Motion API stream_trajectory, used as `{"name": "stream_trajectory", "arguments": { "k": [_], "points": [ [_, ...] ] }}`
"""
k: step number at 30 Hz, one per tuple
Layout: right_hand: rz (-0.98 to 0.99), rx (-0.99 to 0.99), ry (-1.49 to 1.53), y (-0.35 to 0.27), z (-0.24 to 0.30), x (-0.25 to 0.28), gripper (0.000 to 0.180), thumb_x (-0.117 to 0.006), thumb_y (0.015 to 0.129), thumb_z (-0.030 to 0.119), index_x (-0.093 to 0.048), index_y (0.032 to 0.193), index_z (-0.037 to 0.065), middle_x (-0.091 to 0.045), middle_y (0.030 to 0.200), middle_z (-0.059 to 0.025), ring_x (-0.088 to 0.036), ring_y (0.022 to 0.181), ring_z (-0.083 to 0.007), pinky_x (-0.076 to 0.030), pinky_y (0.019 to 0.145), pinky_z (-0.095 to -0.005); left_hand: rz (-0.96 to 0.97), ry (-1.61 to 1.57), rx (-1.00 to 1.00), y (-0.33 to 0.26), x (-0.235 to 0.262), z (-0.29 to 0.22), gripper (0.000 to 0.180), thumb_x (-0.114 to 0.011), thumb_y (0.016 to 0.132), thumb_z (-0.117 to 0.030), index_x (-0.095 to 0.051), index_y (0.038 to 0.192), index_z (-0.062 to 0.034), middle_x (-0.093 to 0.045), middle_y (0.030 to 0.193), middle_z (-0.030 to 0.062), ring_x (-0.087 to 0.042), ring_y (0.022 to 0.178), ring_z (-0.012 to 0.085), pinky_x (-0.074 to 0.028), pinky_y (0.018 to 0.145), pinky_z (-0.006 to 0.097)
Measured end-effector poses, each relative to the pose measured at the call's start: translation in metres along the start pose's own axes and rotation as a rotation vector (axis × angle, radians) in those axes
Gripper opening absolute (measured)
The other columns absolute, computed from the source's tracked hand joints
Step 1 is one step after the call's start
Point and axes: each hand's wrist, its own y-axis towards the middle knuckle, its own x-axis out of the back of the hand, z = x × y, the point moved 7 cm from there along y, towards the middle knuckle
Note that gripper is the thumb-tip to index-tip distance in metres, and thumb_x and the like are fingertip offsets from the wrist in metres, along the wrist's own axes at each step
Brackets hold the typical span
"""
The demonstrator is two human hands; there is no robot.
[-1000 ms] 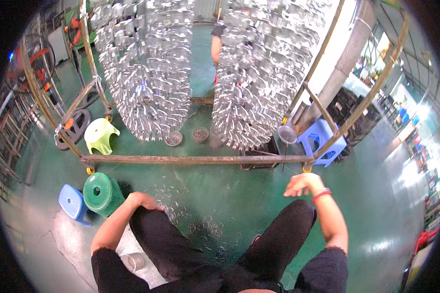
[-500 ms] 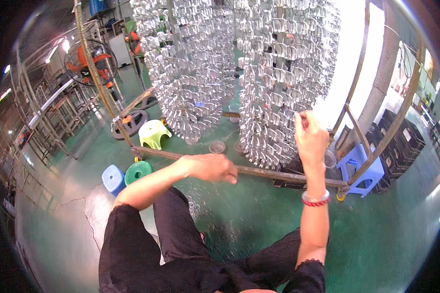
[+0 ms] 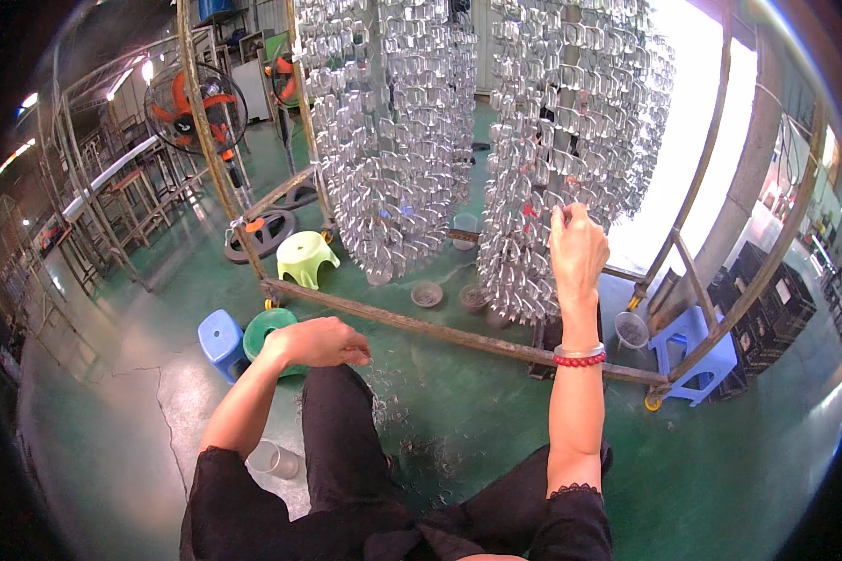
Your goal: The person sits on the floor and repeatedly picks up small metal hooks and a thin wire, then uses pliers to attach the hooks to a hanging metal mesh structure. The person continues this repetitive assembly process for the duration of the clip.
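The right hand (image 3: 578, 251) is reaching up to the right rack (image 3: 571, 140), a tall hanging column of small shiny metal parts at about 1 o'clock, and its fingertips are pinching at one part near the rack's lower half; whether that part is already free of its hook cannot be told. The left hand (image 3: 320, 341) is hovering low at about 9 o'clock, above the knee, fingers curled loosely downward; whether anything small is sitting inside them cannot be told. To do this step well, the pinch is probably best kept on a single part and drawn off along its hook, so neighbours are not being knocked loose, with the left hand staying close below to take what comes away. A second such column, the left rack (image 3: 388, 131), is hanging at 12 o'clock, and both are standing inside a rusty frame (image 3: 458, 335) crossing in front of the knees. Small dishes (image 3: 428, 294) are lying under the racks; stools (image 3: 306, 257) are sitting at 10 o'clock, a fan (image 3: 195, 98) beyond them. The shape of the single parts is too fine to make out, the rack tops are being cut off by the upper edge, and bright glare at 2 o'clock is washing out what is behind the right rack.
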Motion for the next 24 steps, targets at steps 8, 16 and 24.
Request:
{"name": "stream_trajectory", "arguments": {
  "k": [8, 16, 24],
  "points": [
    [0.047, 0.009, -0.096, 0.01, 0.01, -0.022, 0.021, -0.058, 0.083, 0.027, -0.056, 0.083, 0.006, -0.063, 0.069, -0.0163, -0.062, 0.066, -0.0362, -0.048, 0.057, -0.0452, -0.019, -0.017, 0.045, -0.007, 0.0, 0.03, 0.031, -0.052, 0.086, -0.031, -0.06, 0.105, -0.0072, -0.063, 0.098, 0.0131, -0.058, 0.094, 0.031, -0.045, 0.08, 0.039],
    [0.027, 0.031, -0.069, 0.008, 0.013, -0.022, 0.021, -0.057, 0.084, 0.026, -0.055, 0.081, 0.005, -0.062, 0.067, -0.0171, -0.062, 0.065, -0.0363, -0.047, 0.057, -0.0455, -0.038, -0.014, 0.066, -0.008, -0.003, 0.052, 0.031, -0.053, 0.086, -0.031, -0.061, 0.104, -0.0074, -0.064, 0.095, 0.0134, -0.059, 0.092, 0.0311, -0.045, 0.08, 0.039],
    [0.01, 0.058, -0.039, 0.004, 0.012, -0.014, 0.024, -0.058, 0.084, 0.028, -0.056, 0.079, 0.005, -0.061, 0.064, -0.0164, -0.062, 0.063, -0.0353, -0.046, 0.056, -0.0435, -0.039, 0.005, 0.033, 0.01, -0.004, 0.049, 0.031, -0.055, 0.085, -0.032, -0.062, 0.103, -0.0086, -0.065, 0.092, 0.0129, -0.06, 0.089, 0.0301, -0.045, 0.078, 0.039]
  ]
}}
